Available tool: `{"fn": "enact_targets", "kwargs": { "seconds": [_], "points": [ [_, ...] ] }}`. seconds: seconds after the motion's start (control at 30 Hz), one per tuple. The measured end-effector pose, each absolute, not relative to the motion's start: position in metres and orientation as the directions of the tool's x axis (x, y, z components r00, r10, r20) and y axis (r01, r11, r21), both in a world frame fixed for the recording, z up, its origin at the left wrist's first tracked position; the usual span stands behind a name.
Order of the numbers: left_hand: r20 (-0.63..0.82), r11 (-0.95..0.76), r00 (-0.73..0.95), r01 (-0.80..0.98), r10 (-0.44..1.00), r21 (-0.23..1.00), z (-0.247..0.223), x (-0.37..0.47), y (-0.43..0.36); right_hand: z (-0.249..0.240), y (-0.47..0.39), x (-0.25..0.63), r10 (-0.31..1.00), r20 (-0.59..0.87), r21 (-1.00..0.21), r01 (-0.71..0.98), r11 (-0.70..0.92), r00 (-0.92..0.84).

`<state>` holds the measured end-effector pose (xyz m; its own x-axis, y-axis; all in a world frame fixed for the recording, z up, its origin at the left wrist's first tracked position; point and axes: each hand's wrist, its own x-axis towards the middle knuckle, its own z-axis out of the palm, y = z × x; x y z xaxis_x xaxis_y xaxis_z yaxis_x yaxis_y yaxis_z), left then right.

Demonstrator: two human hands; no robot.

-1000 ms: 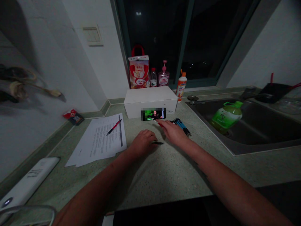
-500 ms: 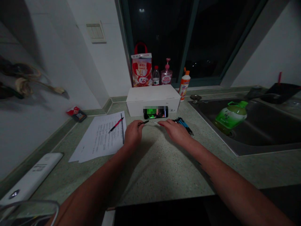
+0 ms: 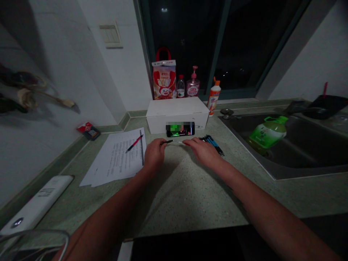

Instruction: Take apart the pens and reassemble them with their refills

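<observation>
My left hand [image 3: 154,154] pinches the dark end of a pen [image 3: 166,141] above the counter. My right hand [image 3: 202,150] has its fingers closed on the pen's red part, of which only a bit shows at the fingertips. Between the two hands runs a thin pale piece [image 3: 178,141], perhaps the refill; whether the parts are joined I cannot tell. Just behind stands a phone [image 3: 180,130] with a lit screen, leaning on a white box [image 3: 176,108]. Several black and blue pens [image 3: 214,145] lie beside my right hand.
Printed sheets [image 3: 114,159] lie at the left with a red and black pen [image 3: 134,143] on top. A steel sink [image 3: 285,156] holding a green-labelled jug [image 3: 268,133] is at the right. Bottles and a red bag [image 3: 164,80] stand behind the box. A white device [image 3: 40,199] lies front left.
Both hands keep nearly the same place and grip on the pen parts. The view has shifted very slightly; nothing else has visibly moved.
</observation>
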<state>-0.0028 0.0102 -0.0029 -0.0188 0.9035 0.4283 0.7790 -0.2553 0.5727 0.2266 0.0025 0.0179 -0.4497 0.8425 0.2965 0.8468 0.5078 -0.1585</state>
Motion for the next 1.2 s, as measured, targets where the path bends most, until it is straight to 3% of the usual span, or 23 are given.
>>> {"fn": "enact_targets", "kwargs": {
  "seconds": [0.3, 0.67, 1.0, 1.2],
  "points": [
    [0.441, -0.416, 0.175, 0.733, 0.88, 0.539, 0.0, -0.001, 0.01, 0.016, 0.005, 0.23, 0.846, 0.254, -0.171, 0.839, 0.516, -0.469],
    [0.221, -0.26, 0.138, 0.48, 0.966, 0.838, -0.008, 0.009, 0.003, 0.011, 0.003, 0.222, 0.802, 0.28, -0.361, 0.717, 0.597, -0.527],
    [0.321, -0.354, 0.157, 0.524, 0.934, 0.775, -0.005, 0.007, 0.005, 0.003, 0.007, 0.221, 0.819, 0.302, -0.46, 0.678, 0.574, -0.488],
    [0.238, -0.302, 0.19, 0.487, 0.953, 0.819, -0.011, 0.008, 0.004, 0.004, 0.008, 0.222, 0.823, 0.295, -0.467, 0.678, 0.568, -0.486]
  ]
}}
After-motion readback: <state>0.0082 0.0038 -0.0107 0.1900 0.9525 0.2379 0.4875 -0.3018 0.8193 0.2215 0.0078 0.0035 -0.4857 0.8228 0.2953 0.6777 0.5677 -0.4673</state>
